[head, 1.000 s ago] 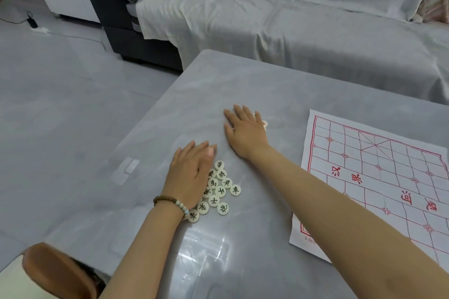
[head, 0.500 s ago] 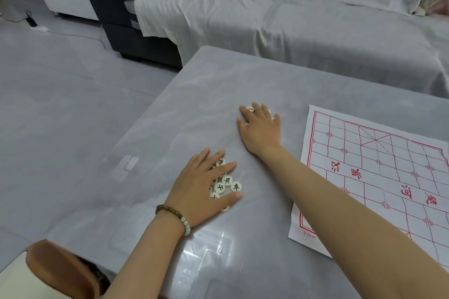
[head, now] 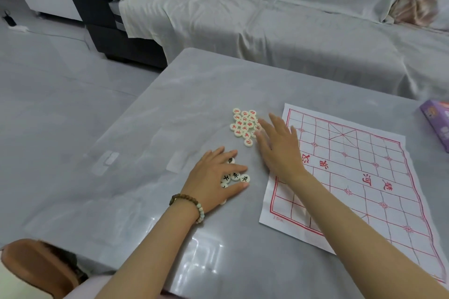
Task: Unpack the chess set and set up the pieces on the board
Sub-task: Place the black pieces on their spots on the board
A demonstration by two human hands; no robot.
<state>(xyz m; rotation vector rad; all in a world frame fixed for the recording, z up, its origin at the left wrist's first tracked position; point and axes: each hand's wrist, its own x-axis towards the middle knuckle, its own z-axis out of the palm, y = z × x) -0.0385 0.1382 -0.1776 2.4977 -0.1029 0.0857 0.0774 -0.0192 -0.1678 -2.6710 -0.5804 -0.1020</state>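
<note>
Nothing stood on the board point(head: 359, 153) yet. The paper sheet lay flat at the right of the table point(head: 170, 109), its long axis running far left to near right. The pieces sat in two piles off its left edge. The red pieces point(head: 243, 124) made a tight cluster of flat discs, characters up, just beyond and left of the right hand point(head: 279, 153). That hand was spread w/ fingers straight, gripping nothing. Its fingertips point(head: 263, 125) reached the cluster's right edge and seemed to touch the nearest discs, while the palm hung over the board's left border. The left hand point(head: 211, 177) lay flat, fingers splayed, pressing on the black pieces point(head: 235, 175). Most of these were hidden under it, a few showing b/w the fingers, and no pinch there either. So red was nearer the right hand and black sat under the left. The board lay to the right of both piles, i.e. every disc had to travel rightward. Discs are round, so no axis to line up. The harder part was prob. lifting one cleanly off a packed cluster. The step in hand looked like sorting by colour, early in the task. A purple box point(head: 437, 124) sat at the far right edge, well apart from the piles.
</note>
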